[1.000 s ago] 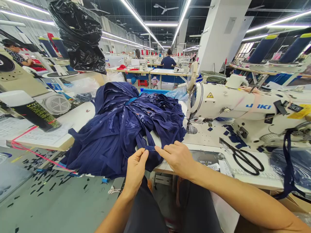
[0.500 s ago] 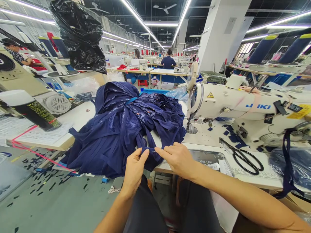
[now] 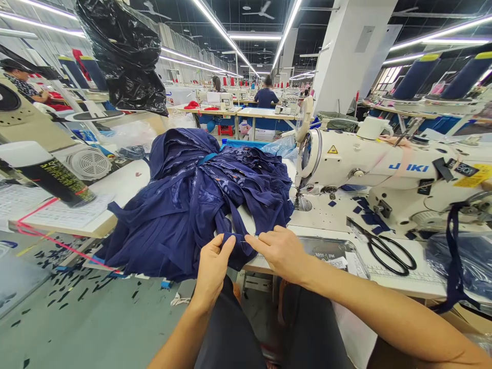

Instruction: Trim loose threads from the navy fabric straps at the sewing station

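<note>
My left hand (image 3: 212, 264) pinches a short navy fabric strip (image 3: 232, 238) between thumb and forefinger. At the strip's other end, my right hand (image 3: 280, 252) has its fingers curled and pressed together; a thin pale line shows at its fingertips, too small to name. Behind both hands lies a large bundle of navy garments (image 3: 172, 205), gathered with a blue tie (image 3: 207, 158). Right of the bundle stands a white sewing machine (image 3: 346, 159), its needle area over the bed apart from my hands.
Black-handled scissors (image 3: 390, 253) lie on the right of the table beside a metal tray (image 3: 326, 248). Navy scraps (image 3: 371, 218) sit under the machine arm. A spray can (image 3: 49, 177) stands at left. Thread cones (image 3: 415, 77) rise behind; people sit at machines farther off.
Both hands keep nearly the same place and grip. The view has shifted very slightly; nothing else has visibly moved.
</note>
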Available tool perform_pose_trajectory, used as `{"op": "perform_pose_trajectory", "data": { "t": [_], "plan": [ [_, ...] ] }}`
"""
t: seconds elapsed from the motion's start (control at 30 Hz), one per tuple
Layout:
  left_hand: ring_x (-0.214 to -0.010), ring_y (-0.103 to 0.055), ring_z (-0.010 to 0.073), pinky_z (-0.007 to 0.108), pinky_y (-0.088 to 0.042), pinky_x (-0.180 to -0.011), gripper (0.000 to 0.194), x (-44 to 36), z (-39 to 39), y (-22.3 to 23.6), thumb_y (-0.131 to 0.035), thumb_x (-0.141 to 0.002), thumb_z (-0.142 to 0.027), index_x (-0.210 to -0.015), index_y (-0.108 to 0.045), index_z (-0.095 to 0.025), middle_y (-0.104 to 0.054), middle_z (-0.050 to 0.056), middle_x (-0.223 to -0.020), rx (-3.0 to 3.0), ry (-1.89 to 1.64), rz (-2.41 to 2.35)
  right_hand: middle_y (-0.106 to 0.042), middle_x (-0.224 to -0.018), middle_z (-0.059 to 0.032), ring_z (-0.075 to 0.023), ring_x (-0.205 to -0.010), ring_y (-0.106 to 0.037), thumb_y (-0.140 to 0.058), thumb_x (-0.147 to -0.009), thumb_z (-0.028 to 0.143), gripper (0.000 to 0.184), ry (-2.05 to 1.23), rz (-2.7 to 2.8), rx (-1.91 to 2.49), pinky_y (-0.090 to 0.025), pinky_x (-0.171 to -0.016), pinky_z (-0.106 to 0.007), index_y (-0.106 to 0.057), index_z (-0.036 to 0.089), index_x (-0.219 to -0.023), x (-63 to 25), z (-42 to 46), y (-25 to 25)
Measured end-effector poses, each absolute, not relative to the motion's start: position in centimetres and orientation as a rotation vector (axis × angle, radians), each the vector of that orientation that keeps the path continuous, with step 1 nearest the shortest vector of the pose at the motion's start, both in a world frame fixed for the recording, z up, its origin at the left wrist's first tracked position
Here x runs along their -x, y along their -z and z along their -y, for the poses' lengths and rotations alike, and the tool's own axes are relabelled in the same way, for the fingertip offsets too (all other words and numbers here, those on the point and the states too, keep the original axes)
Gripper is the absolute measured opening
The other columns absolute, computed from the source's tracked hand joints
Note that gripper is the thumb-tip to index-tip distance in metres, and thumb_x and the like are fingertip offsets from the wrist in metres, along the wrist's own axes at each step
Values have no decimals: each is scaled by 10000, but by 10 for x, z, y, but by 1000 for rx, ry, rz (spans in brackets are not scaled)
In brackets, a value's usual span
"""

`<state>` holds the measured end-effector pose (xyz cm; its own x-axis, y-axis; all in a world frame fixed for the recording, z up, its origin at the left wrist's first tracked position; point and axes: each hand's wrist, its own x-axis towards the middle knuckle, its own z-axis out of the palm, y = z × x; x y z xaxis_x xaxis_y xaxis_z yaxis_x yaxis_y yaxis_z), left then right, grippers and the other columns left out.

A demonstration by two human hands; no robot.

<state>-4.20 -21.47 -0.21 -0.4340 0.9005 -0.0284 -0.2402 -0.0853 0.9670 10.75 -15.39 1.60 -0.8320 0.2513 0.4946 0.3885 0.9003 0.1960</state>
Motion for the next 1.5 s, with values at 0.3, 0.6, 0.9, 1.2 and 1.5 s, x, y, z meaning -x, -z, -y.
{"op": "perform_pose_trajectory", "data": {
  "t": [0.3,0.6,0.9,1.2,1.5],
  "plan": [
    [-652,-527,121,228,-434,-668,236,42,217,4,-640,-671,-379,-703,-617,-146,-607,-13,-667,-881,-1664,-1420,-548,-605,-2,-114,-534,-481,-422,-780,50,323,373,2645,489,-200,-515,-286,-558,124,-1064,-107,155,-16],
    [-643,-555,120,239,-455,-675,253,36,219,6,-655,-658,-384,-729,-634,-142,-634,-8,-681,-811,-1753,-1411,-592,-649,-22,-126,-544,-518,-465,-802,63,335,248,2666,723,-267,-507,-273,-540,125,-1123,-98,163,-14],
    [-757,-611,175,310,-480,-752,325,34,212,-2,-720,-553,-393,-751,-654,-143,-679,22,-730,-555,-1851,-1178,-661,-779,-52,-144,-609,-578,-346,-865,119,327,-163,2383,658,-393,-563,-243,-568,140,-1104,-82,161,3],
    [-734,-613,165,285,-489,-718,313,37,214,-2,-689,-605,-376,-805,-662,-136,-678,23,-738,-611,-1842,-1181,-646,-725,-57,-127,-590,-571,-288,-897,169,344,-483,2233,594,-437,-558,-222,-582,109,-1067,-71,166,0],
    [-639,-557,112,231,-472,-660,254,44,216,4,-666,-635,-351,-769,-664,-135,-644,-11,-668,-714,-1852,-1280,-639,-694,-67,-144,-542,-551,-273,-896,127,356,75,2258,607,-405,-519,-241,-580,78,-1069,-64,167,7]
  ]
}}
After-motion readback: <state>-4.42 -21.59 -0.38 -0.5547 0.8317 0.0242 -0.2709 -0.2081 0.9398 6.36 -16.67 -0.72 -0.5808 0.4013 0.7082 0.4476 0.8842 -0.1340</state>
